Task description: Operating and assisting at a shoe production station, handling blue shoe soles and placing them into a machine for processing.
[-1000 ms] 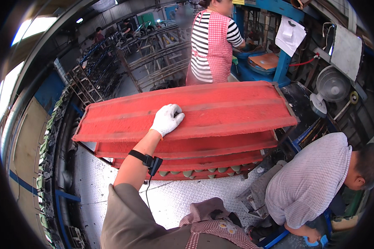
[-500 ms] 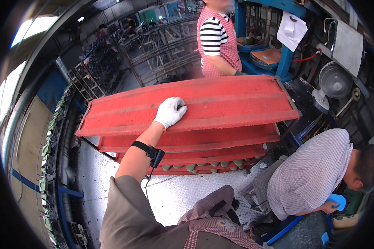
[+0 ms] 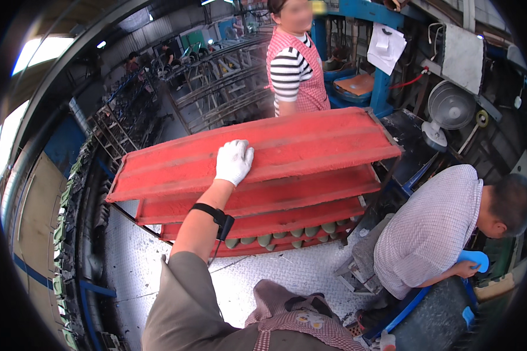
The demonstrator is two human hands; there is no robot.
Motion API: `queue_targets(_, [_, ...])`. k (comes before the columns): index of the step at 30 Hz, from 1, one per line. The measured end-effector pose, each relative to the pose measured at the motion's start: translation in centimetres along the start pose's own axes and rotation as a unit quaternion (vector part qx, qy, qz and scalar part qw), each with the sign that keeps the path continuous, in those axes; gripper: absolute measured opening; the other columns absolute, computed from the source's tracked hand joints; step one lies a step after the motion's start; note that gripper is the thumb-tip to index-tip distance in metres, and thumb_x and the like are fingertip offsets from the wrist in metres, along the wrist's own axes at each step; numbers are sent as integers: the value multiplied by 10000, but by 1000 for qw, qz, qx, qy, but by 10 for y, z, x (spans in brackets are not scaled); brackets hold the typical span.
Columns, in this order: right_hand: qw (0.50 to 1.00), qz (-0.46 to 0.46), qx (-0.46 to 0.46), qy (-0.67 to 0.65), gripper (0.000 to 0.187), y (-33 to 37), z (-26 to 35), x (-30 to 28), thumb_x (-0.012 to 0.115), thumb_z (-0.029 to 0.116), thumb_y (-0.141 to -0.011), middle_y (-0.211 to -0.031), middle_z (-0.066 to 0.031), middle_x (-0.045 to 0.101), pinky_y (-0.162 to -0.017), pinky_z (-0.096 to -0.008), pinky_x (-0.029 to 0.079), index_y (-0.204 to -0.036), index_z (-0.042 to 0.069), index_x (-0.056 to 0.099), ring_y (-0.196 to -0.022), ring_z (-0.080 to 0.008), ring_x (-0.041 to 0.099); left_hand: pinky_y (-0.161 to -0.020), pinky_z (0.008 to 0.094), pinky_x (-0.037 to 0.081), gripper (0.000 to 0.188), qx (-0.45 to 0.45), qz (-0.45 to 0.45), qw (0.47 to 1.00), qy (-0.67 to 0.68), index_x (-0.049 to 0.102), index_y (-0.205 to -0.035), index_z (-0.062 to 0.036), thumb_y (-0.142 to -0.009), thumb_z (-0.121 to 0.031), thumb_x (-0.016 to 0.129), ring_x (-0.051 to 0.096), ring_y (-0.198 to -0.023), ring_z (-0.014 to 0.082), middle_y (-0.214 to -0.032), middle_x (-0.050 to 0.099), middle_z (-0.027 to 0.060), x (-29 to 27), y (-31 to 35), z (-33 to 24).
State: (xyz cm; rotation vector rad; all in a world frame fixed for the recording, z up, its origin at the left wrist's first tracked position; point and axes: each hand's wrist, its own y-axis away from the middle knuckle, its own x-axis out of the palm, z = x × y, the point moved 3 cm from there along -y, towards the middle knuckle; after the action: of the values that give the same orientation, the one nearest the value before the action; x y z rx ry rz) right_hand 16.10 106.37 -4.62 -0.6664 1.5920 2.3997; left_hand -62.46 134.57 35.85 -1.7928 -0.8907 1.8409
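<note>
White fan (image 3: 449, 111), blue insole (image 3: 473, 259), seated checked-shirt person (image 3: 430, 234).

The left hand (image 3: 234, 162) wore a white glove; a black wristband with cable, grey-brown sleeve, checked apron.

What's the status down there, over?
Left hand, gloved, flat on top red shelf of rack. Right hand out of view. Person in apron behind rack; seated person at right.

white paper sheet (image 3: 384, 47) — clipped on blue post (image 3: 383, 70), upper right
</note>
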Motion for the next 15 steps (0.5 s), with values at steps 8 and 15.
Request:
queue_targets(8, [977, -115, -105, 148, 383, -6, 5, 2, 662, 362, -881, -841, -171, 711, -697, -474, 564, -987, -6, 647, -845, -380, 703, -1076, 422, 412, 672, 35, 159, 948, 273, 416, -1419, -39, -871, -351, 648, 542, -1247, 360, -1377, 514, 241, -50, 121, -126])
queue_targets(15, [961, -124, -176, 173, 455, -3, -7, 5, 563, 424, -887, -747, -186, 703, -659, -421, 521, -842, 1, 723, -725, -306, 706, -886, 451, 517, 760, 236, 184, 716, 631, 292, -1460, 13, -858, -271, 659, 622, -1092, 412, -1221, 583, 312, -287, 99, -266])
